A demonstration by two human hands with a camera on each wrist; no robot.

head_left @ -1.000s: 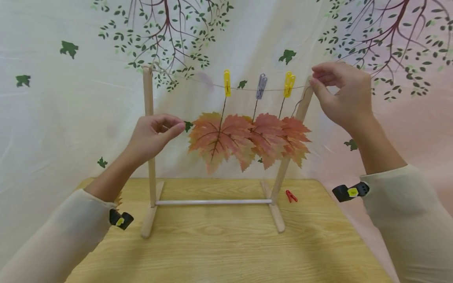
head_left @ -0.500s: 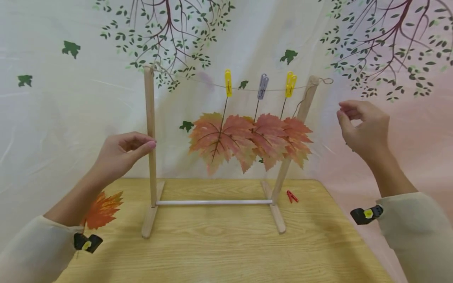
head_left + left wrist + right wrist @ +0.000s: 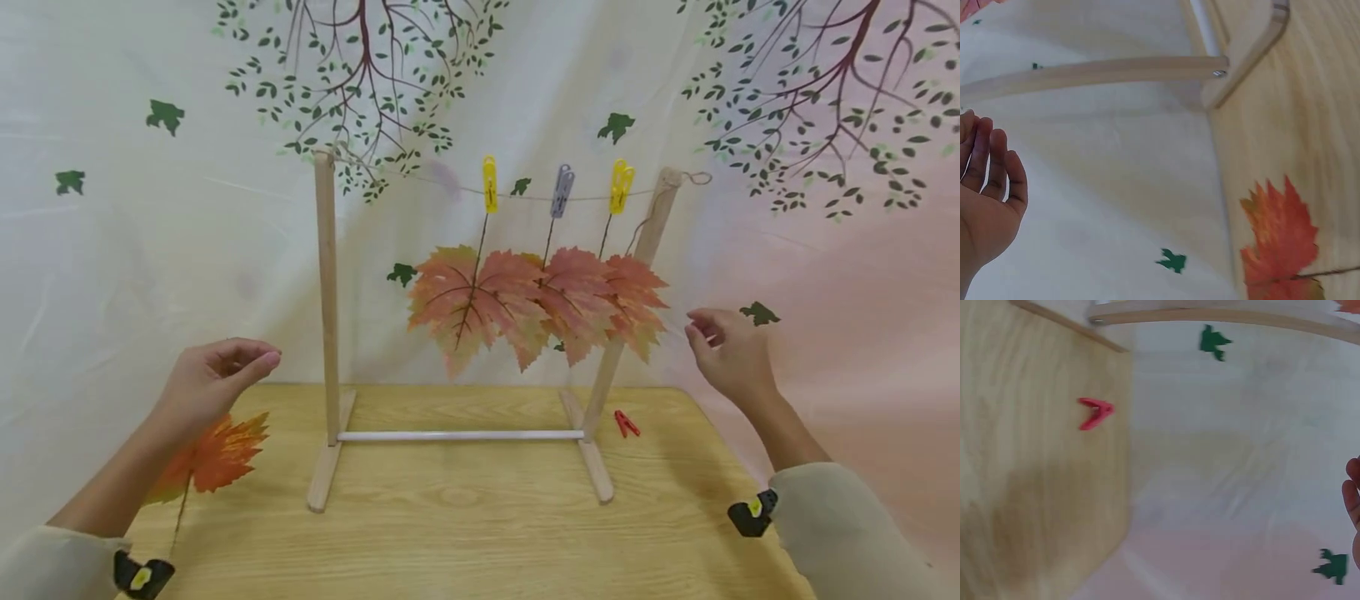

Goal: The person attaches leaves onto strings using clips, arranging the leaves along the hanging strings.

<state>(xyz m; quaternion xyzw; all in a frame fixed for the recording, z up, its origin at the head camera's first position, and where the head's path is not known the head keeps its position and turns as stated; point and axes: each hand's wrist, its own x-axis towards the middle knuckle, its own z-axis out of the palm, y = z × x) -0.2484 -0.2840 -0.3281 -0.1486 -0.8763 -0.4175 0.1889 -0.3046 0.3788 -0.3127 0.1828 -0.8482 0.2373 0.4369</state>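
In the head view my left hand (image 3: 206, 383) hovers left of a wooden stand (image 3: 327, 292), fingers loosely bent and holding nothing. Below it an orange-red maple leaf (image 3: 228, 450) lies on the table, partly covered by my forearm. My right hand (image 3: 735, 358), also holding nothing, floats to the stand's right. A string (image 3: 525, 197) runs between the two posts. Two yellow clothespins (image 3: 490, 185) and a grey clothespin (image 3: 562, 192) on it hold overlapping reddish leaves (image 3: 468, 300) by their stems. A red clothespin (image 3: 626, 423) rests on the table near the stand's right foot.
The stand's white crossbar (image 3: 461, 436) joins its two feet close above the wooden table (image 3: 450, 542). Behind hangs a pale cloth (image 3: 247, 217) printed with branches and green leaves. A loop of string (image 3: 699, 178) sticks out at the right post's top.
My right hand has left the right post's top, uncovering the string loop, and moved down. My left hand has moved left and down, away from the hanging leaves, and the orange-red leaf shows more.
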